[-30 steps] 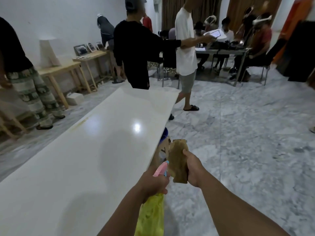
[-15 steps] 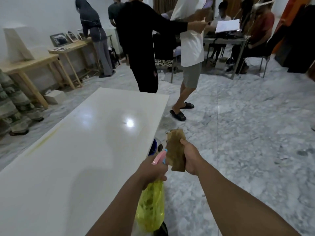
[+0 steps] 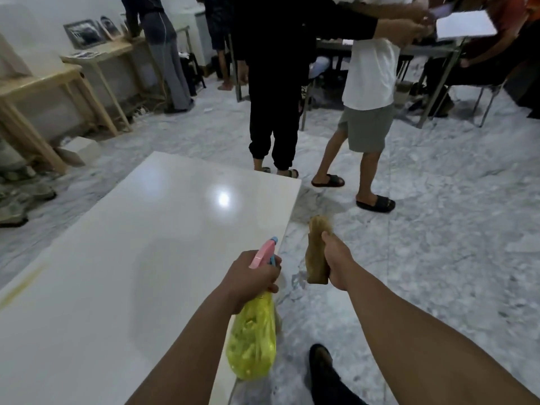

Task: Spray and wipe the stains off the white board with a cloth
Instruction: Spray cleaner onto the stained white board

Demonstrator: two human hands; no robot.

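A large glossy white board (image 3: 140, 258) lies flat to my left, with a yellowish stain (image 3: 24, 285) along its left edge. My left hand (image 3: 251, 277) grips a spray bottle (image 3: 252, 334) with a yellow body and pink trigger head, held over the board's right edge. My right hand (image 3: 337, 263) holds a folded brown cloth (image 3: 317, 249) upright above the floor, just right of the board.
Two people stand close beyond the board's far end, one in black (image 3: 274, 83), one in a white shirt (image 3: 368, 83). Wooden tables (image 3: 38, 92) line the left wall. Seated people and a metal table (image 3: 423, 51) are at the back right. Marble floor (image 3: 438, 244) spreads to the right.
My view has tilted down and moved forward along the board. Both hands keep their hold on the bottle and the cloth; they have drawn slightly apart. The person in the white shirt has stepped to the right.
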